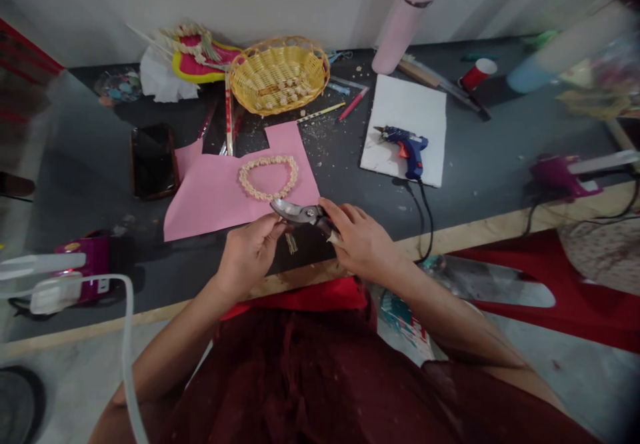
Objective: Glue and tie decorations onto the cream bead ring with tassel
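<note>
My right hand (363, 241) is wrapped around the handles of pruning shears (300, 213), whose metal blades point left. At the blade tips, my left hand (250, 252) has thumb and fingers pinched together on thin pale strands (291, 243), which hang just below the fingertips. The exact place where the blades meet the strands is too small to tell. Just behind the blades, a ring of small cream-coloured pieces (245, 183) lies on a pink sheet (210, 197).
A yellow wicker basket (245, 87) with small pale pieces stands at the back. A blue glue gun (413, 154) rests on a white board (383, 101), its cord running over the front edge. A phone (154, 161) and purple power strip (95, 264) lie left; a pink bottle (400, 31) stands behind.
</note>
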Demonstrator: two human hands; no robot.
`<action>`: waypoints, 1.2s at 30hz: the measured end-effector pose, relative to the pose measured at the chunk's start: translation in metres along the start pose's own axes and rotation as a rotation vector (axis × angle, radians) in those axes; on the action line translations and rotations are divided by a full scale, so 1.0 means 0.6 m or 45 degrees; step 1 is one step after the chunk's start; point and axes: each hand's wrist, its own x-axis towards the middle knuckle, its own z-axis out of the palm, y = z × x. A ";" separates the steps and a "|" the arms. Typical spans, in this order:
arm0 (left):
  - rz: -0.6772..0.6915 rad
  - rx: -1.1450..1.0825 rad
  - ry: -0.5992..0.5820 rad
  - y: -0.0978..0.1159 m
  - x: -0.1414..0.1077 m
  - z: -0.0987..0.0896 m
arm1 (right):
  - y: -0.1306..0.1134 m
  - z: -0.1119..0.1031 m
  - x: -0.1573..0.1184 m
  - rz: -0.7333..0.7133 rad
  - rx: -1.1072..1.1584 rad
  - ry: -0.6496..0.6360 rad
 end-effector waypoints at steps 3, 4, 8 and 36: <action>-0.138 -0.453 -0.247 0.002 0.000 -0.012 | 0.002 -0.010 -0.001 -0.040 0.047 -0.034; -0.199 -0.643 -0.331 0.002 0.000 -0.016 | 0.004 -0.014 -0.002 -0.068 0.073 -0.048; -0.382 -1.199 -0.561 0.006 0.000 -0.029 | 0.006 -0.020 -0.002 -0.190 0.173 -0.057; -0.104 -0.550 -0.206 0.006 -0.001 -0.008 | 0.007 -0.011 -0.004 -0.020 0.148 -0.067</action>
